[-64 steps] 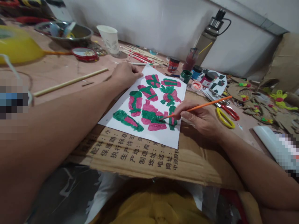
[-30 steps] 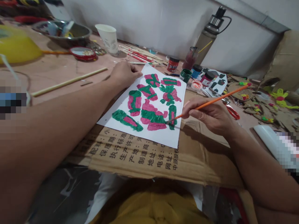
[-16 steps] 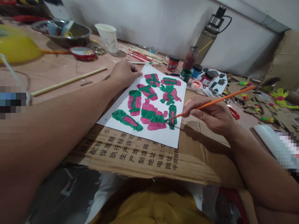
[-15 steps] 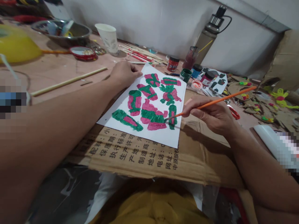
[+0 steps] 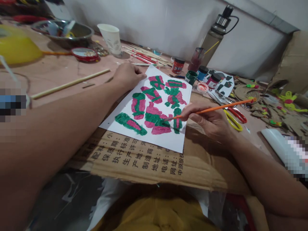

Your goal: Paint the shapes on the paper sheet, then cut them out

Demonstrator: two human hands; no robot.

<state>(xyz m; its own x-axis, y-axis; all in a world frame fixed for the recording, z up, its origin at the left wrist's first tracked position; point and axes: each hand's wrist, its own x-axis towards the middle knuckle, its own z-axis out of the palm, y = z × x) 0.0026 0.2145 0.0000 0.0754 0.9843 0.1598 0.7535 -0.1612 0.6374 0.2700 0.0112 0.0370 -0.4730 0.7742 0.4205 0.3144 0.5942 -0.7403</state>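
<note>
My right hand (image 5: 207, 120) pinches an orange paintbrush (image 5: 223, 106), its bristles down on a green patch in the large pink-and-green shape. That shape is one of several painted on a white sheet of paper (image 5: 125, 110). With curled fingers, my left hand (image 5: 128, 77) holds the sheet at its upper left edge; the fingertips are partly hidden. Brown cardboard (image 5: 202, 150) printed with black characters lies under the paper. Beyond the sheet stand an open jar of green paint (image 5: 191, 77), a small lid of pinkish paint (image 5: 202, 87) and a red paint jar (image 5: 178, 65).
Scissors with red and yellow handles (image 5: 233, 120) lie right of my right hand, near cardboard cutouts (image 5: 255, 102). A bottle (image 5: 214, 40) stands against the wall. Farther left are a paper cup (image 5: 110, 38), a metal bowl (image 5: 79, 33) and a wooden stick (image 5: 72, 84).
My right hand has shifted slightly left with the paintbrush, and the bristles have moved left across the large shape. The yellow scissor handle now shows. My left hand stays in place.
</note>
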